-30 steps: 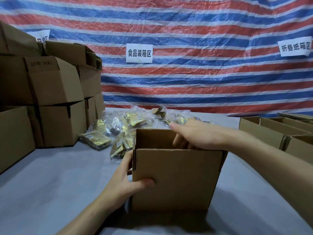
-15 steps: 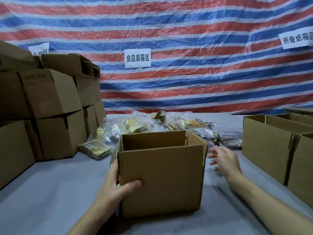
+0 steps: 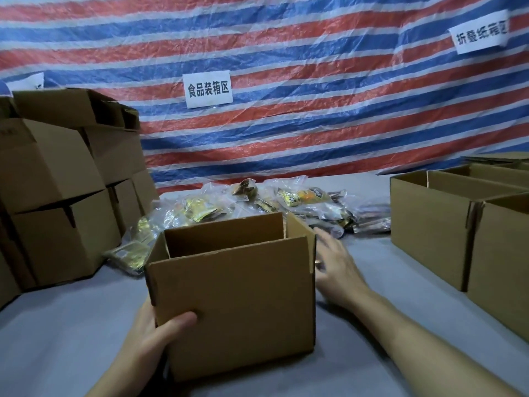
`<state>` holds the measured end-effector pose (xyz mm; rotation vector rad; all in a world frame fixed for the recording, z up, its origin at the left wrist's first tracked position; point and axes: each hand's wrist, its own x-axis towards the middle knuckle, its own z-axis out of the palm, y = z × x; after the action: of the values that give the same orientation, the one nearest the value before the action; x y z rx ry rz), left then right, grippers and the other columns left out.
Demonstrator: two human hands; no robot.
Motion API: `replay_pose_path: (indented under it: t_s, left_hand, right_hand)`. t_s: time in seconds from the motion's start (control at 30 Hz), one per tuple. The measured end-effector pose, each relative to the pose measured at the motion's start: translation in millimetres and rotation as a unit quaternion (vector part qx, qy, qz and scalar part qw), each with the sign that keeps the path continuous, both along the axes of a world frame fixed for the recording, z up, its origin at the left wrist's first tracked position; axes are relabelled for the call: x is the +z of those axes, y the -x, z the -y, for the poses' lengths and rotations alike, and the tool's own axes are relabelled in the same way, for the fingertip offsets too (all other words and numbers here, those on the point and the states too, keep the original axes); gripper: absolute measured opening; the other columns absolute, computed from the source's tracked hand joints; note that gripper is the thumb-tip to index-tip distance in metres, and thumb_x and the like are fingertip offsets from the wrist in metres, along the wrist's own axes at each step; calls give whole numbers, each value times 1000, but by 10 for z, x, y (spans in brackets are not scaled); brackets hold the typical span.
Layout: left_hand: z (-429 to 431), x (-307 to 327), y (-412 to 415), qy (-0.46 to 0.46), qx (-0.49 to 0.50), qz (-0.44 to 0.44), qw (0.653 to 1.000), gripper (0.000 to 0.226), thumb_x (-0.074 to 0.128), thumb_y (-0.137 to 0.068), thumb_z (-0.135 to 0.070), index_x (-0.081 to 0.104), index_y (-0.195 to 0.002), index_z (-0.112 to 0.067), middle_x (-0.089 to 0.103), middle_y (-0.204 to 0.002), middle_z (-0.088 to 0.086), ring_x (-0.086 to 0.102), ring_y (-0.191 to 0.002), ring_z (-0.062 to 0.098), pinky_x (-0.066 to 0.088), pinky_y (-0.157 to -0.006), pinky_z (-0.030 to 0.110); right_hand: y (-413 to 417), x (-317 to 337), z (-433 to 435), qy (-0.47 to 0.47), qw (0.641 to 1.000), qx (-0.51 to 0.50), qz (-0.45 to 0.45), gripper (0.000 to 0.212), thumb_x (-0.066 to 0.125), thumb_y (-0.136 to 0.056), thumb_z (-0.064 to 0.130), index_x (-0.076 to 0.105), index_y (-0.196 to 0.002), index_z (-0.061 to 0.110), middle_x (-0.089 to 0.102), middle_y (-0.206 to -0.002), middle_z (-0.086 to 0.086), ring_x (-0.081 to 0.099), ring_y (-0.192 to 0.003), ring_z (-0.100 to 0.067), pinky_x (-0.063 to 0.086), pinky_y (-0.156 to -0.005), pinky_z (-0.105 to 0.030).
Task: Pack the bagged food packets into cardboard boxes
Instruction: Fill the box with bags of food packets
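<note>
Two hands at work: the left hand (image 3: 154, 336) grips the near-left corner of the open brown cardboard box (image 3: 237, 305) on the grey surface (image 3: 57, 339); hold it steady. Just behind lie heaped clear-bagged gold food packets (image 3: 257, 202). The right hand (image 3: 335, 267), empty and loose-fingered beside the box, should fetch one.

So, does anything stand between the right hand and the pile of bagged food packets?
Nothing visible does. The right hand is beside the open brown cardboard box, its fingers pointing at the clear plastic food packets beyond on the grey table.
</note>
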<state>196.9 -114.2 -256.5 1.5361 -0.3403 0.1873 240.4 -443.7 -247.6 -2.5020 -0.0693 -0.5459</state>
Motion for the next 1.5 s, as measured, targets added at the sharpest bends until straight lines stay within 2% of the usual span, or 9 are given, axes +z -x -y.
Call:
replay_pose_path:
  t_s: [0.2,0.43,0.6,0.8,0.93,1.03,1.23,1.4,1.5]
  left_hand:
    - [41,41,49,17,16,-13,1000,48,72,-56,-20,68,-103,-29,79,-93,-7,75,-84,11,51,-71,36]
    - [68,124,156,5,1,-21,1000,98,93,-21,-50,64,-111,-27,79,-100,-4,75,-91,19,51,-75,39]
    - [97,186,190,7,7,-30,1000,118,94,-6,-68,63,-112,-28,78,-102,-9,75,-89,10,50,-76,38]
    - [75,173,203,7,10,-32,999,113,94,-11,-68,65,-112,-27,78,-105,-6,74,-92,13,50,-78,41]
    - [62,140,162,20,3,-35,999,58,88,-45,-27,72,-100,-38,78,-98,-10,74,-86,9,49,-75,38]
    - [64,117,146,21,15,-39,999,53,72,-56,-16,66,-107,-31,79,-96,-9,75,-82,9,48,-74,39]
    - [77,104,140,22,27,-44,998,53,70,-57,-14,64,-108,-26,79,-94,-7,76,-83,9,48,-74,39]
    - [54,76,116,21,33,-46,998,52,70,-58,-17,64,-109,-26,79,-97,-5,75,-86,14,50,-74,40]
    - [52,70,114,19,35,-41,998,54,70,-59,-16,64,-111,-27,79,-99,-3,76,-86,13,50,-75,41]
  right_hand:
    - [-59,-61,-8,84,990,50,-103,54,40,-103,43,31,-156,37,7,-168,16,0,-155,-12,7,-121,-45]
    - [-12,-38,-69,69,996,-7,-58,58,41,-101,43,29,-155,27,23,-163,12,24,-145,-16,22,-116,-42]
    - [93,100,10,13,995,-78,69,43,56,-95,26,55,-138,21,51,-144,10,41,-128,-15,30,-105,-32]
    - [255,260,78,-135,947,-174,232,16,65,-84,6,76,-85,17,72,-89,4,50,-93,-17,46,-81,-36]
    - [293,253,193,-244,924,-198,216,23,59,-88,8,58,-66,14,62,-76,-2,53,-91,-27,39,-70,-35]
    - [325,251,218,-245,921,-221,209,29,46,-88,15,39,-60,15,53,-70,-7,48,-86,-32,32,-68,-37]
    - [312,277,115,-37,970,-227,79,13,56,-84,37,54,-86,25,48,-109,1,39,-112,-24,31,-97,-40]
    - [295,145,-84,79,995,12,-54,69,55,-87,64,42,-148,35,26,-163,9,17,-151,-14,13,-123,-47]
    - [273,101,-120,140,980,-34,-139,59,53,-88,65,59,-134,29,34,-161,6,15,-153,-15,3,-122,-52]
